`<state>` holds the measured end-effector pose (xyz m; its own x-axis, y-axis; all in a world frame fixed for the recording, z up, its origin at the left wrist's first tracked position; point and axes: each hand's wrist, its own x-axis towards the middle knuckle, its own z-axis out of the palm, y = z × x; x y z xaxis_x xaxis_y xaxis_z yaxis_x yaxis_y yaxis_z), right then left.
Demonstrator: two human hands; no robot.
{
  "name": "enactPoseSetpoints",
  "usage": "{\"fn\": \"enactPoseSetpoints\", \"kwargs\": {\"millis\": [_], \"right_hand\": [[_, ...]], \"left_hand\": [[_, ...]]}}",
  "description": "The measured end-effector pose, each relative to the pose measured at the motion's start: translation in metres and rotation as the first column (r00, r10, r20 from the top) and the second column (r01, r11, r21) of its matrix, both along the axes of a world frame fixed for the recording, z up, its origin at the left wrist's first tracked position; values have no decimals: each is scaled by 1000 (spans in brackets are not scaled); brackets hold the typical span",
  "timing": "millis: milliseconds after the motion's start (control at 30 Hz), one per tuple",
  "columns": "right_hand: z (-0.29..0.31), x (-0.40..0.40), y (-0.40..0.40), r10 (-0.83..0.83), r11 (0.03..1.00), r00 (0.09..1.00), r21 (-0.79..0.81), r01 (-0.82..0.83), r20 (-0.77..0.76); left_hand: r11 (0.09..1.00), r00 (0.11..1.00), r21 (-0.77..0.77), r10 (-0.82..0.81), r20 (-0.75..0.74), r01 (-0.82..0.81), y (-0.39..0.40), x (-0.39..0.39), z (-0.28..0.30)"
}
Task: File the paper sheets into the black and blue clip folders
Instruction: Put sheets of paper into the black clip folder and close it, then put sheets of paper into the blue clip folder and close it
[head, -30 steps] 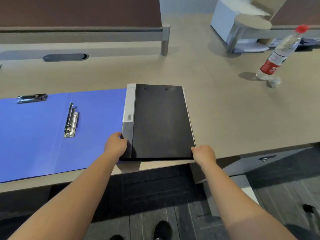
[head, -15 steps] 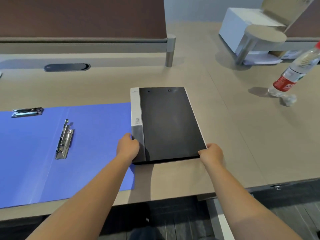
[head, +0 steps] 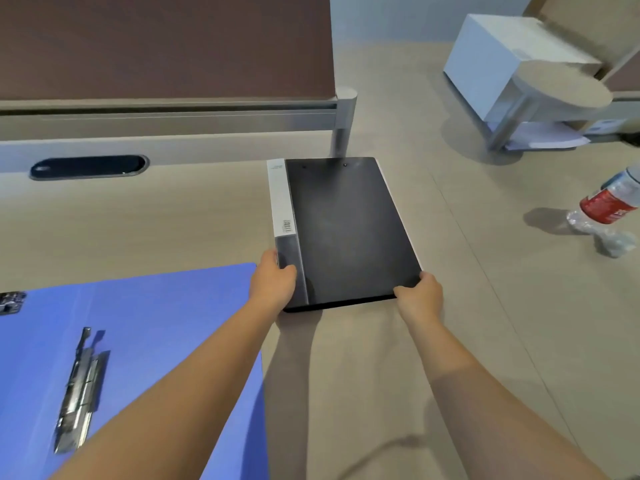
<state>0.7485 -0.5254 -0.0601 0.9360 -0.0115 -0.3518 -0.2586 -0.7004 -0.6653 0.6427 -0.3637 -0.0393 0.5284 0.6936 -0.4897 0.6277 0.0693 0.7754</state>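
Left hand [head: 273,284] grips black folder [head: 346,230] at spine corner, right hand [head: 420,295] grips opposite corner; keep it flat, set clear of blue folder [head: 145,341] beside left hand.

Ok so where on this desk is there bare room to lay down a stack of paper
Bare desk lies left of the black folder, between the cable slot and the open blue folder. More lies between the black folder and the water bottle. The near left is crowded by the blue folder.
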Motion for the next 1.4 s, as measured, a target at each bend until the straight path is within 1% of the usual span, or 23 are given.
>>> {"fn": "enactPoseSetpoints", "kwargs": {"millis": [133, 267, 367, 433, 467, 600, 633, 667, 833, 967, 1100, 1267, 1400], "right_hand": [[-4, 10, 10, 26, 999, 1000, 26, -26, 13], [-7, 11, 17, 59, 998, 998, -17, -59, -25], [7, 4, 19, 92, 994, 996, -62, -93, -11], [21, -3, 22, 155, 986, 987, -59, -153, 34], [29, -7, 25, 186, 982, 981, -36, -184, 50], [59, -44, 36, 277, 936, 959, 209, -283, 62], [67, -63, 41, 320, 911, 944, 250, -328, 75], [70, -68, 45, 325, 898, 942, 285, -335, 81], [93, -135, 73, 441, 800, 892, 405, -442, 103], [109, -192, 100, 540, 724, 836, 451, -522, 100], [125, -251, 138, 611, 645, 776, 470, -603, 157], [129, -332, 200, 665, 589, 734, 506, -631, 141], [127, -396, 257, 663, 596, 742, 532, -602, 97]], "left_hand": [[1000, 1000, -13, 9, 8, -9, 9, 11, -2], [1000, 1000, -5, 2, -5, -2, 11, 13, 1], [999, 1000, 48, -13, -12, 13, 9, 10, 11], [999, 1000, 44, -7, 28, 6, 8, 4, 20], [999, 998, 35, 0, 62, -2, 8, 0, 26], [995, 973, 13, 93, 212, -98, 2, -31, 50], [990, 958, 14, 136, 253, -144, 0, -54, 58], [988, 947, 2, 147, 284, -153, -1, -59, 61], [952, 895, 28, 276, 350, -305, 8, -138, 87], [905, 842, 44, 374, 388, -423, 25, -210, 106], [861, 791, 54, 439, 425, -506, 53, -280, 120], [820, 762, 67, 494, 420, -568, 102, -370, 128], [802, 762, 92, 515, 394, -590, 158, -443, 123]]}}
